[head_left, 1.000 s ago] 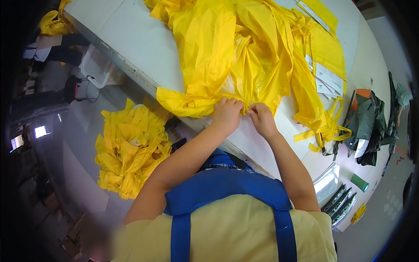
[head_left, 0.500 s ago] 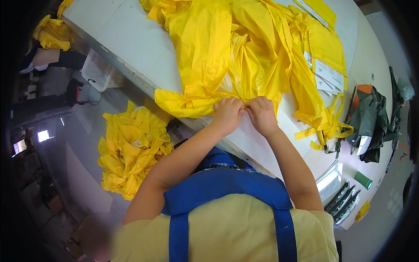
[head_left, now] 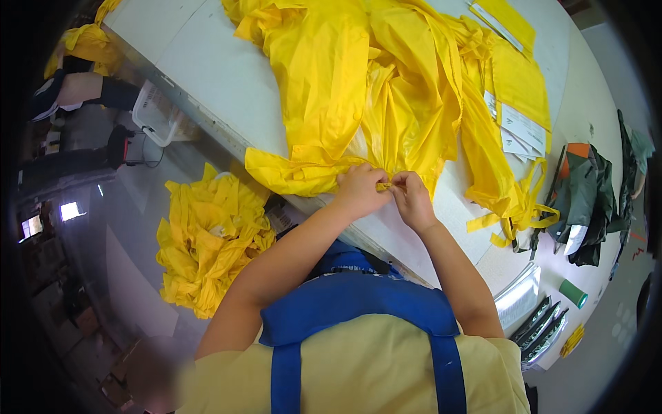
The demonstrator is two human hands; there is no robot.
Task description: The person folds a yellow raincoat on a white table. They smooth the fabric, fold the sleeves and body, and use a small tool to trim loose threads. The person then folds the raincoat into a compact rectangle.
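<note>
A thin yellow raincoat [head_left: 324, 83] lies spread and creased across the white table [head_left: 207, 62], its near edge toward me. My left hand [head_left: 362, 191] is closed on a gathered bit of that near edge, a small yellow fold showing between thumb and fingers. Right beside it my right hand [head_left: 411, 199] pinches the same edge, fingertips almost touching the left ones. What exactly sits between the fingertips is too small to make out. To the left of my hands, a folded flap of the coat reaches the table's front edge.
A heap of yellow garments [head_left: 210, 241] stands low at my left, beside the table. White printed papers [head_left: 520, 131] and folded yellow pieces lie at right, near dark green garments [head_left: 586, 200], a green roll [head_left: 573, 293] and dark plastic packs [head_left: 541, 331]. Another person's arm [head_left: 79, 90] shows far left.
Both hands have drawn slightly toward me, pulling the gathered edge along. My left hand has turned, and a small yellow fold now shows between the hands.
</note>
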